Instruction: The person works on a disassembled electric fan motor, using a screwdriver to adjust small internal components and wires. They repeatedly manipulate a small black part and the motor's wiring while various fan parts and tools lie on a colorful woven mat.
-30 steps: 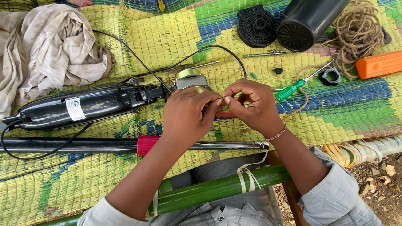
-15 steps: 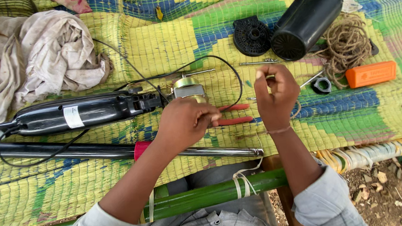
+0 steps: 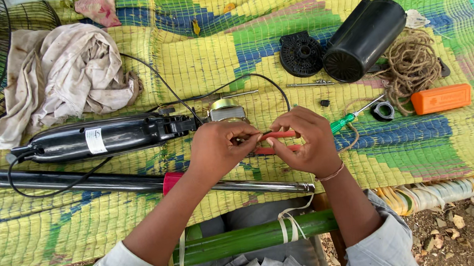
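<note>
At the bottom of the frame a green pole (image 3: 255, 237) runs across, wrapped with pale strips, and both forearms rise over it toward the middle of the picture. The left hand (image 3: 218, 148) and right hand (image 3: 307, 145) meet just below centre, knuckles up, fingertips pinched together over something small between them; what they pinch is hidden by the fingers. A thin band circles the right wrist. Under and between the hands lie red handles (image 3: 279, 141), two slim bars side by side, partly covered by the right hand; whether the right hand grips them or only rests over them I cannot tell.

Just below the hands a dark rod (image 3: 85, 182) with a red collar stretches from the left edge to lower centre. Above it, left of centre, lies a long black housing (image 3: 98, 138) with a white label, its cable (image 3: 255, 81) looping up and round to a small metal motor (image 3: 227, 110) just above the left hand. A green screwdriver (image 3: 353, 118) sits right of the right hand. Everything rests on a woven mat (image 3: 187, 53) of yellow, green and blue. Farther up: a crumpled cloth (image 3: 66, 78) at upper left, a black cylinder (image 3: 366, 38) and black disc (image 3: 301, 53) at upper right, twine (image 3: 413, 65) beside them, and an orange box (image 3: 440, 99) at right.
</note>
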